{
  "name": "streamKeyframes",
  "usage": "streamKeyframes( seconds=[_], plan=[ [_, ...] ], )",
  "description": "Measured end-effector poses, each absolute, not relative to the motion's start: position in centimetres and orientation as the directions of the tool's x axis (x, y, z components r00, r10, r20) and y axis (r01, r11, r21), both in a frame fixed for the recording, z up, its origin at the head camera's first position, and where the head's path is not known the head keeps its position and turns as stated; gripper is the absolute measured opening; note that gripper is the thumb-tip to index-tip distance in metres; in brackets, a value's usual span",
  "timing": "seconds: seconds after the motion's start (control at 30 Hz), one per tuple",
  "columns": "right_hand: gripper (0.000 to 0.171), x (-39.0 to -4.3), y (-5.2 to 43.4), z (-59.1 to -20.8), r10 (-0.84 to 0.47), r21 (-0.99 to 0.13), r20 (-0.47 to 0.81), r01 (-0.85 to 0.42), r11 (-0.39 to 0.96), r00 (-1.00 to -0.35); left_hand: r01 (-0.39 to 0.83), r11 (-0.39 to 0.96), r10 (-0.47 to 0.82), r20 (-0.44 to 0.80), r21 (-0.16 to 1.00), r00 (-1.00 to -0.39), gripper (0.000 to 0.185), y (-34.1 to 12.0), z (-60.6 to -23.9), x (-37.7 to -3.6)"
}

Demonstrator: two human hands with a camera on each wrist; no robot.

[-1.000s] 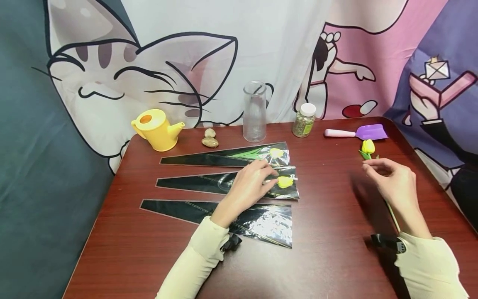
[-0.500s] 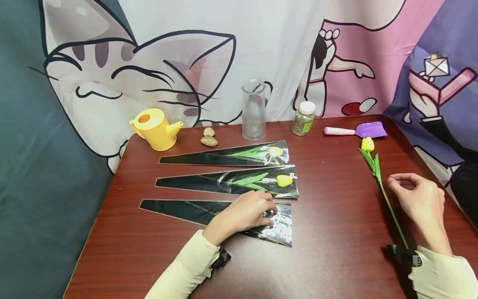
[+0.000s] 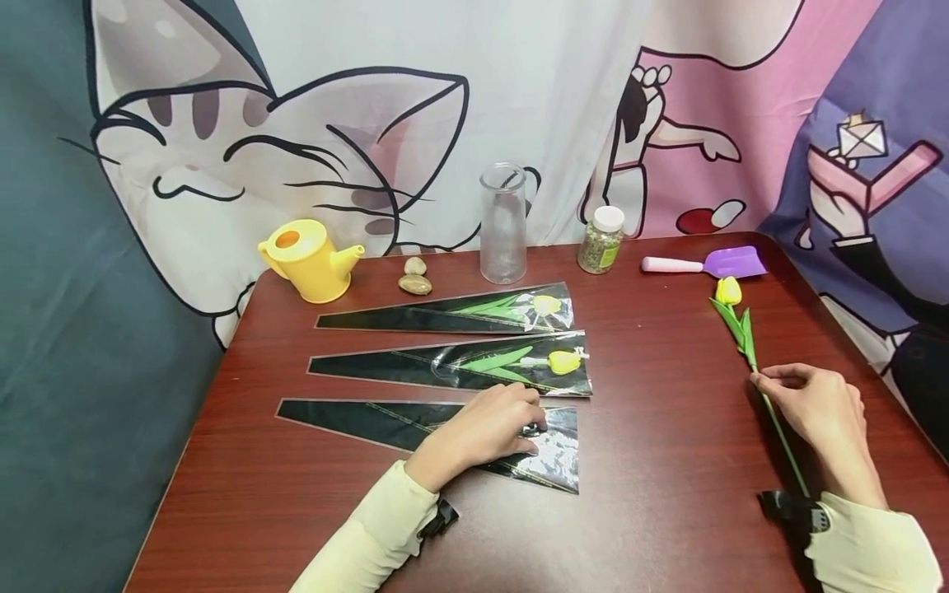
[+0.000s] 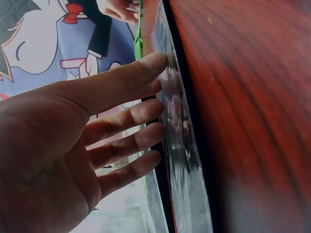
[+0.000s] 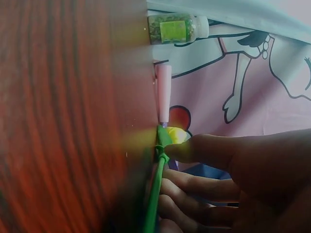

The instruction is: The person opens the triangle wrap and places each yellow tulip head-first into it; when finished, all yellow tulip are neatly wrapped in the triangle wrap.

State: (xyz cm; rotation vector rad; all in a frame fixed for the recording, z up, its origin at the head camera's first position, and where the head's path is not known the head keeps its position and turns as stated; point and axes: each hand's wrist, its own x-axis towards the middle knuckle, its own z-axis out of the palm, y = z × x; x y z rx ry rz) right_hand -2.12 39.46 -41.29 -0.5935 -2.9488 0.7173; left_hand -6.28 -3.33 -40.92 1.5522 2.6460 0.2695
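Counter (image 3: 652, 511) contents: three cone-shaped sleeves (image 3: 445, 315) (image 3: 445, 366) (image 3: 415, 424), three yellow tulips (image 3: 547, 304) (image 3: 565, 361) (image 3: 730, 291) (two sleeved, one loose), two stones (image 3: 415, 265) (image 3: 416, 284), one watering can (image 3: 307, 259), one glass vase (image 3: 503, 222), one jar (image 3: 601, 240), and one purple scoop (image 3: 708, 263).

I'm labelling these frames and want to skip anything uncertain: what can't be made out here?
- Head view: the left hand covers part of the nearest sleeve, so whether its mouth is open is hidden.
- Head view: the jar label is too small to read.
- Right wrist view: the right hand meets the tulip stem, but blur hides the grip.
- Left wrist view: the table is blurred; the palm is cut off at the left edge.
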Motion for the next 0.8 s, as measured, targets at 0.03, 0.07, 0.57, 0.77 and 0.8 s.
streamKeyframes(
  seconds=[0.03,0.07,0.57,0.77,0.8],
  plan=[
    [0.050,-2.11,39.45,-41.31,0.378,-0.449,-0.046,0.357,0.819,-0.925,0.860,0.478,0.870,0.039,0.179,-0.492,0.025,-3.30,-40.97,-6.26],
    [0.050,-2.11,39.48,-41.35,0.376,-0.448,-0.050,0.357,0.820,-0.925,0.860,0.479,0.869,0.042,0.175,-0.493,0.024,-3.30,-41.02,-6.24],
    [0.046,-2.20,39.54,-41.19,0.392,-0.415,-0.085,0.390,0.822,-0.916,0.865,0.472,0.865,0.101,0.169,-0.492,0.006,-3.18,-40.85,-5.94],
    [0.046,-2.21,39.60,-41.14,0.393,-0.415,-0.096,0.396,0.819,-0.914,0.838,0.490,0.843,0.114,0.241,-0.525,0.011,-3.06,-40.76,-6.08],
    [0.046,-2.21,39.63,-41.18,0.393,-0.416,-0.098,0.397,0.818,-0.914,0.833,0.493,0.839,0.116,0.249,-0.531,0.012,-3.06,-40.72,-6.07]
  ],
)
